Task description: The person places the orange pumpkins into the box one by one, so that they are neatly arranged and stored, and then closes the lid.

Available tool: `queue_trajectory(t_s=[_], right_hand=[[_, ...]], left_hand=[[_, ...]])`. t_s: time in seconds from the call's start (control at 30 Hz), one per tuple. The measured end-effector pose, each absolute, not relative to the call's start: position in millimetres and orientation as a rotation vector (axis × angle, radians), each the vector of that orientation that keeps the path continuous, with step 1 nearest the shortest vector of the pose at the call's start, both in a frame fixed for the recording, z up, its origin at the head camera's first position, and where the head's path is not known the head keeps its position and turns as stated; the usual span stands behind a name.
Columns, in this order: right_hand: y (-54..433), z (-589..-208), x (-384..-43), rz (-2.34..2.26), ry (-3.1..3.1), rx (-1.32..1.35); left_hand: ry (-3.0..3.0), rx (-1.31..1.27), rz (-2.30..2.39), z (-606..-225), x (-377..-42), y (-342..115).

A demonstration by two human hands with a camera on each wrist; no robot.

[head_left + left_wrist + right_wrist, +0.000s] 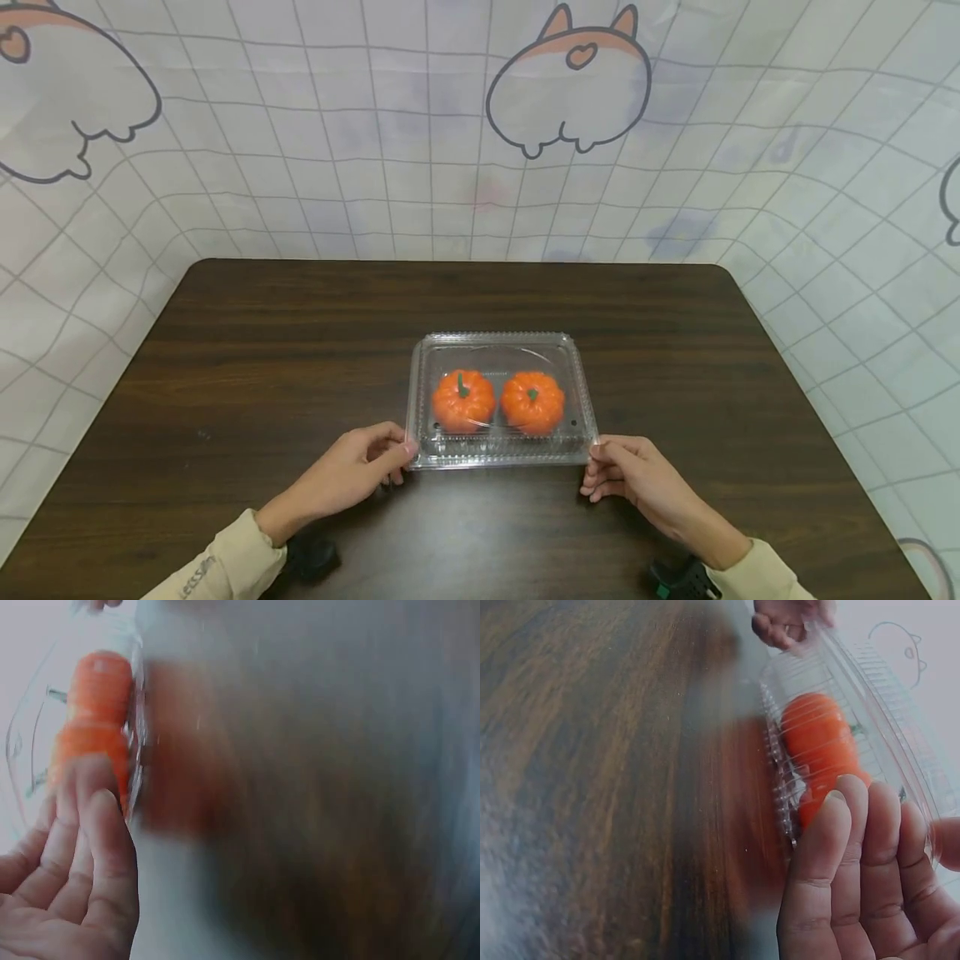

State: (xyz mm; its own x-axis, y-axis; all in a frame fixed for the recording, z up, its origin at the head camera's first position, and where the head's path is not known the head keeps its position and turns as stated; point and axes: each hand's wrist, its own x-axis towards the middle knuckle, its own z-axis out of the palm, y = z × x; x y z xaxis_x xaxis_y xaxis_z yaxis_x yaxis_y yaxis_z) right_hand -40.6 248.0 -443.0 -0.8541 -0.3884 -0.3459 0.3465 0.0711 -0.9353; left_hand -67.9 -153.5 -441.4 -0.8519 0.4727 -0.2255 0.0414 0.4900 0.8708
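Observation:
A clear plastic clamshell box (498, 457) lies at the middle of the table, its lid over two small orange pumpkins with green stems. The left pumpkin (461, 410) and the right pumpkin (533, 408) sit side by side inside it. At the near left corner, my left hand (341, 479) pinches the rim with its thumb on top. My right hand (648, 492) pinches the near right corner between thumb and fingers. In the right wrist view, its fingers (885, 840) partly hide the pumpkins. Whether the box touches the tabletop everywhere, I cannot tell.
The dark wood-grain table (300, 333) runs back to a white grid-patterned curtain (337, 125) with cartoon animal drawings, which also closes off both sides. A dark device (311, 557) is by the left wrist, another dark device (684, 579) by the right.

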Motion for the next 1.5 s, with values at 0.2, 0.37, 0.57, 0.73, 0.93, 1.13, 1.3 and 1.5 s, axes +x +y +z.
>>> queue_trajectory(t_s=[0.2,0.37,0.57,0.73,0.93,1.13,1.3,1.5], right_hand=[[248.2,-444.8,-38.6,-1.857,1.829,-0.045],[247.8,-446.3,-37.1,-1.884,1.815,-0.049],[245.1,-447.6,-36.2,-1.933,1.796,-0.037],[242.3,-447.9,-35.9,-1.945,1.797,-0.014],[240.2,-449.9,-34.3,-1.969,1.794,-0.003],[239.2,-452.2,-33.3,-1.964,1.796,0.005],[241.0,-455.2,-33.4,-1.926,1.814,-0.007],[245.4,-457.1,-35.4,-1.9,1.776,0.002]], left_hand=[[2.035,0.366,1.509,-447.8,-63.7,-145.8],[1.91,0.231,1.616,-451.1,-61.9,-139.9],[1.857,0.184,1.672,-453.2,-62.3,-136.1],[1.852,0.168,1.683,-453.5,-63.0,-135.5],[1.829,0.18,1.687,-453.6,-62.6,-136.1],[1.824,0.171,1.678,-455.3,-61.6,-137.0],[1.84,0.162,1.674,-458.8,-63.1,-137.6],[1.734,0.14,1.717,-462.9,-63.9,-139.2]])
